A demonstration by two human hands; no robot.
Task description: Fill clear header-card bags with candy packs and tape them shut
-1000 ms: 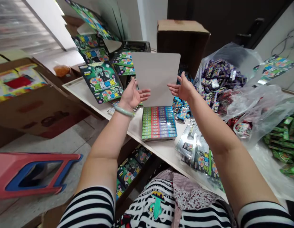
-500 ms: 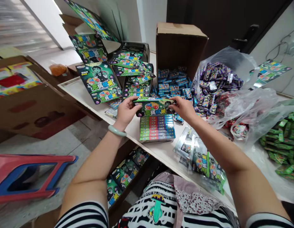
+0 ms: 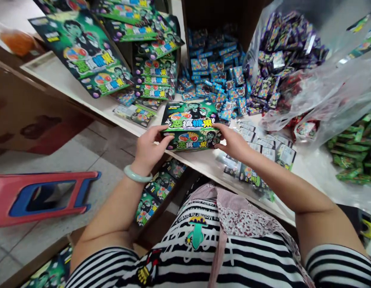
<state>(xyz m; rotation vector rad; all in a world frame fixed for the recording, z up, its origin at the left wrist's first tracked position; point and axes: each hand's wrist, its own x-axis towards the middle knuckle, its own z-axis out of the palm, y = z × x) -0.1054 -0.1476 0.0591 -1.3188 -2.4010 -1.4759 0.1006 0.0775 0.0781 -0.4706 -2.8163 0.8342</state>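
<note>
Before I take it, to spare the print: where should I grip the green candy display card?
Pinch the green candy display card at its top edge's middle, from the far side. The left hand and right hand hold its two sides, leaving that thin edge free.

The left hand (image 3: 148, 150) and the right hand (image 3: 230, 141) hold a green printed candy box (image 3: 190, 125) by its two ends, over the edge of a white table (image 3: 56, 68). Behind this box lie many small blue packets (image 3: 215, 76), and on its right side is a plastic bag (image 3: 332, 96) with purple packets (image 3: 281, 56).
</note>
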